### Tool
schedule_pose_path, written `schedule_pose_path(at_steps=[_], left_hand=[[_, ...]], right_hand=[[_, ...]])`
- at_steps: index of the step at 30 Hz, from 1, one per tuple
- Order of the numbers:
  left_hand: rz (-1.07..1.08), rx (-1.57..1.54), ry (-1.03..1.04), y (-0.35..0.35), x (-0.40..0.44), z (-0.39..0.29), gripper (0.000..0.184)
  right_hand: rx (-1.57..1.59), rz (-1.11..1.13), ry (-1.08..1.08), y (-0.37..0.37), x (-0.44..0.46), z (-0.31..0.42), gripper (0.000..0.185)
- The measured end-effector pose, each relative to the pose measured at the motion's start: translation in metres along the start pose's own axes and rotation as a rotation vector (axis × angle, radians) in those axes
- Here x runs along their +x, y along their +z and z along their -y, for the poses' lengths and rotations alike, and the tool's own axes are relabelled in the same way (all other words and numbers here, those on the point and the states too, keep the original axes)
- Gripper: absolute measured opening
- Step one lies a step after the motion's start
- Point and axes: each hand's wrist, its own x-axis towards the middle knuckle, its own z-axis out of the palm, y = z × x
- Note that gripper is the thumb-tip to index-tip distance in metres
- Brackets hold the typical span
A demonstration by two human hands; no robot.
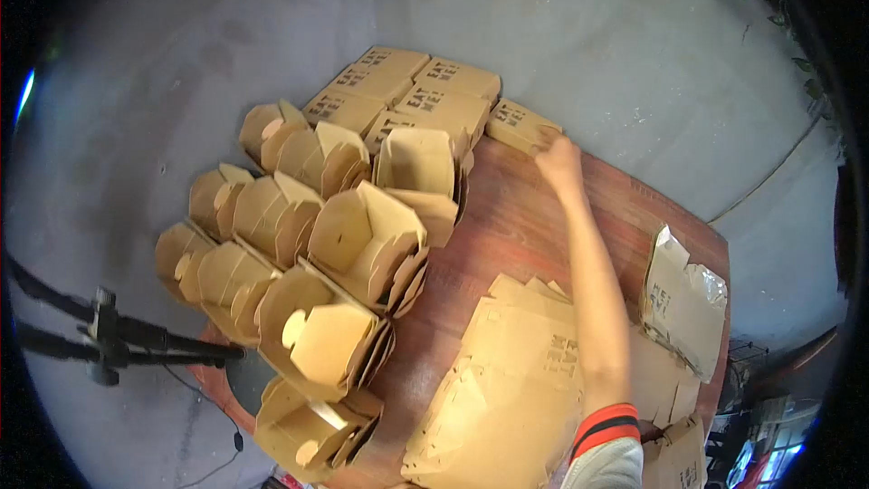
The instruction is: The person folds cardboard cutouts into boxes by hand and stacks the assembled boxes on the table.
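Where the right hand (558,161) touches a closed box (520,127) at the table's (496,208) far edge, its palm is hidden; I cannot tell whether it clamps.

A stand (107,337) reaches in from eight o'clock, a cable (238,441) at seven. Leaves (803,64) hang at two o'clock.

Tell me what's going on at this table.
A person's right hand is stretched across the red-brown table, its fingers at the right end of a closed EAT ME! box; whether they grip it is hard to tell. That box sits at the far edge, beside other closed boxes. Open boxes crowd the left side, and flat cardboard pieces lie overlapping in the near middle, partly hidden by the arm.
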Motion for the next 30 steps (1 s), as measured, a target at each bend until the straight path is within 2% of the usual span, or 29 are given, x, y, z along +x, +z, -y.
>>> schedule_pose_path(at_steps=[2, 3, 4, 5, 9, 10, 12, 13, 15, 17, 19, 21, 23, 25, 27, 30], left_hand=[[-0.008, 0.0, 0.043, 0.0, 0.004, -0.008, 0.017], [-0.015, -0.009, 0.047, 0.0, 0.006, -0.009, 0.017], [-0.021, -0.02, 0.05, 0.001, 0.004, -0.01, 0.017], [-0.027, -0.031, 0.053, 0.001, 0.0, -0.009, 0.017], [-0.033, 0.0, 0.173, -0.002, -0.005, -0.006, 0.014], [0.031, 0.007, 0.135, -0.006, -0.012, 0.0, 0.015], [0.002, 0.054, 0.274, -0.007, -0.011, 0.008, 0.017], [-0.006, 0.073, 0.336, -0.008, -0.01, 0.009, 0.019], [-0.047, 0.018, 0.365, -0.004, -0.015, 0.016, 0.018], [-0.054, -0.023, 0.367, -0.002, -0.02, 0.017, 0.018], [-0.059, -0.062, 0.352, -0.002, -0.025, 0.023, 0.02], [-0.099, -0.243, 0.346, -0.005, -0.03, 0.018, 0.02], [-0.139, -0.266, 0.354, -0.005, -0.037, 0.023, 0.016], [-0.173, -0.377, 0.363, -0.006, -0.044, 0.025, 0.014], [-0.142, -0.407, 0.345, -0.006, -0.052, 0.019, 0.015], [-0.098, -0.454, 0.305, -0.003, -0.063, 0.024, 0.016]], right_hand=[[0.299, 0.662, 0.076, -0.023, -0.022, 0.036, 0.062], [0.556, 0.791, 0.112, -0.022, -0.04, 0.045, 0.079], [0.491, 0.927, 0.161, -0.018, -0.053, 0.055, 0.087], [0.512, 0.973, 0.15, 0.0, -0.062, 0.051, 0.084], [0.748, 0.933, 0.202, 0.001, -0.109, 0.084, 0.05], [0.721, 0.861, 0.215, 0.002, -0.116, 0.089, 0.05], [0.67, 0.718, 0.253, 0.003, -0.135, 0.094, 0.052], [0.427, 0.641, 0.195, 0.005, -0.136, 0.09, 0.055], [0.127, 0.333, -0.089, -0.002, -0.138, 0.075, 0.055], [0.115, 0.231, 0.068, -0.049, -0.161, 0.101, 0.055], [-0.061, 0.239, 0.032, -0.079, -0.175, 0.099, 0.058], [-0.279, 0.321, -0.085, -0.121, -0.218, 0.115, 0.061], [-0.381, 0.592, -0.182, -0.153, -0.269, 0.125, 0.065], [-0.376, 0.805, -0.126, -0.169, -0.338, 0.138, 0.075], [-0.359, 0.809, -0.308, -0.169, -0.395, 0.123, 0.086], [-0.449, 0.649, -0.323, -0.152, -0.444, 0.099, 0.084]])
